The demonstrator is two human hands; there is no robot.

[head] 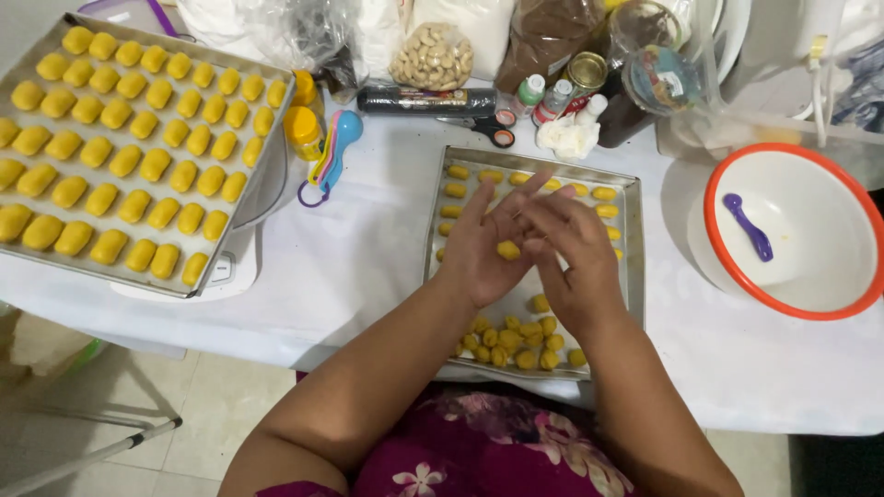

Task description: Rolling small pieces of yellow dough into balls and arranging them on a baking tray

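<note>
White cloth covers the desk [350,267] where a person seated at its near edge works yellow dough. A small dough piece [508,249] sits between the two palms, above the middle of a shallow metal tray [632,276]. The left hand [483,253] lies palm-up with fingers spread toward the far right; the right hand [575,262] presses across it from the right. Neither grip is closed into a fist: both hands are open and flat, pinching the piece between them.

The piece is mostly hidden, so its long axis cannot be read for certain; what shows looks slightly elongated, running roughly left to right. Shaped ovals [457,190] along the tray's far and left edges also lie left to right.

Risks, judged from this view: too much pressure could flatten or crack the soft piece, and it could slip out and drop among the heap of rough dough lumps [516,333] at the tray's near end.

At far left, a larger tray [241,198] holds rows of finished ovals, propped on a white appliance. Measuring spoons [333,156], scissors [488,129], a bag of nuts [431,55] and small bottles [543,97] crowd the far side. At right, an orange-rimmed white bowl [727,179] holds a purple spoon [748,226].
</note>
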